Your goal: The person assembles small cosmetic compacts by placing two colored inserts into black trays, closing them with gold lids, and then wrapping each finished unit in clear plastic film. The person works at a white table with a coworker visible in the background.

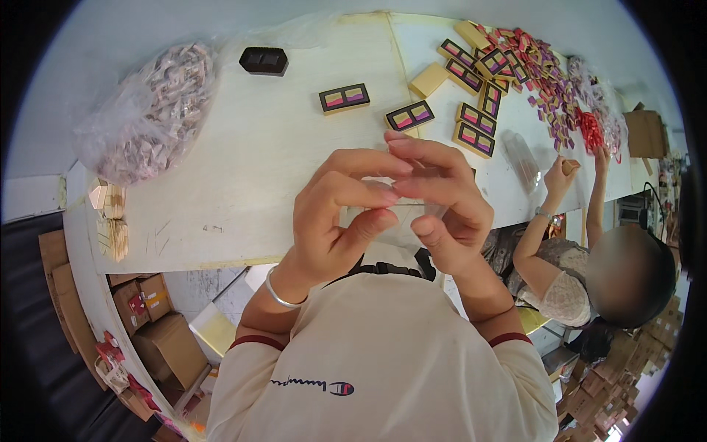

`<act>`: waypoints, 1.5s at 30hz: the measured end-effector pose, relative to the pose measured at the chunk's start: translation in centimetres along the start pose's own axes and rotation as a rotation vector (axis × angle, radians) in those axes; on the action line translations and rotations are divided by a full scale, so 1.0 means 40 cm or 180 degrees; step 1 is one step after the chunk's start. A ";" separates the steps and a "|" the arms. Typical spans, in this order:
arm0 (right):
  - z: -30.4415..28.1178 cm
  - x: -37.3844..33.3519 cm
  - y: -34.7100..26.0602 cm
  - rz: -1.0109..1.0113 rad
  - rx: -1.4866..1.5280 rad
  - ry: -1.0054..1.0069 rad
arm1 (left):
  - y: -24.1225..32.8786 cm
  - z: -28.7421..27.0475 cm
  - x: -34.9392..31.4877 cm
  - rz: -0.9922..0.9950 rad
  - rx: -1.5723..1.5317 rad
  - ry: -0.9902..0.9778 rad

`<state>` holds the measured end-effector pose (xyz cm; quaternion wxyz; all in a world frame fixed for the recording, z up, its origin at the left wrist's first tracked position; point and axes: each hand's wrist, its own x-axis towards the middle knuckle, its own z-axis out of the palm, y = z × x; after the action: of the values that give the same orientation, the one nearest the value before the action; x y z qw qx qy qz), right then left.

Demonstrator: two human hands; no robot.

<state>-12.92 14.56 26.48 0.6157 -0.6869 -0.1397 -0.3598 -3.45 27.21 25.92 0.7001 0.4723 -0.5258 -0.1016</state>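
In front of my chest, my left hand (340,199) and my right hand (451,199) hold a clear plastic piece (401,219) between curled fingers and thumbs. It looks like a thin transparent sleeve or cover; its exact shape is partly hidden by my fingers. My fingertips nearly meet over its far side. Just beyond my hands lies a small gold box (410,116) with a black two-part tray and pink, yellow and purple pieces in it. A similar gold box (344,98) lies farther left.
A black tray (264,60) and a plastic bag of wrapped pieces (166,110) lie on the white table (243,162). More gold boxes (475,138) and a heap of small colored packets (556,103) sit at right, near a co-worker's hands (563,173). Cardboard boxes (173,350) stand below.
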 end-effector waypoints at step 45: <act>-0.034 0.033 -0.070 0.2148 0.0871 -0.0785 | 0.081 -0.092 0.065 -0.2200 -0.1046 -0.1306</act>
<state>-14.22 13.50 29.43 0.7641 -0.6439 -0.0254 -0.0295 -0.42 29.33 30.07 0.5718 0.4728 -0.4419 -0.5042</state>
